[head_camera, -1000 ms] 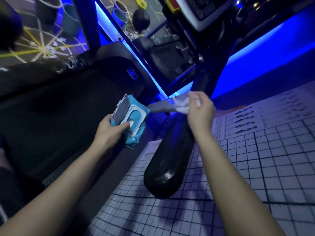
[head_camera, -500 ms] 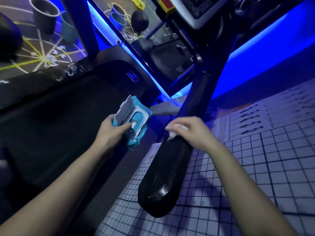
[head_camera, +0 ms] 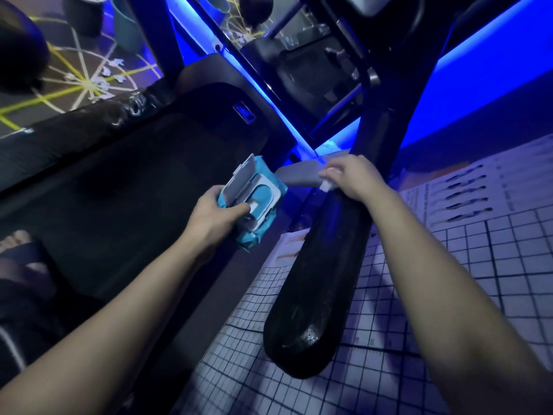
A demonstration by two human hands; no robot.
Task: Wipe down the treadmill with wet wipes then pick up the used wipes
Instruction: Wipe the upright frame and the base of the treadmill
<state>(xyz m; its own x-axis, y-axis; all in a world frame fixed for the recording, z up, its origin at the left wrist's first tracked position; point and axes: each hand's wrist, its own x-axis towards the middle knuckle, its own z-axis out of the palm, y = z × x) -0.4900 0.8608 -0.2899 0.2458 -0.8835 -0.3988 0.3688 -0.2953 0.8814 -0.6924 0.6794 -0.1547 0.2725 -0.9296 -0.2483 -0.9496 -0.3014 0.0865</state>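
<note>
The wipe should be kept flat and pressed firmly while drawn down the whole handrail of the treadmill, top and sides, so no strip is missed. At the handrail's upper end the right hand is curled over the wipe, palm down. Just left of the handrail the left hand is clamped on the open pack of wipes, thumb on its front.

Dim scene washed in blue strip light.
Glare glints on the glossy handrail; arm shadows cross the gridded mat; edges bend and blur.
</note>
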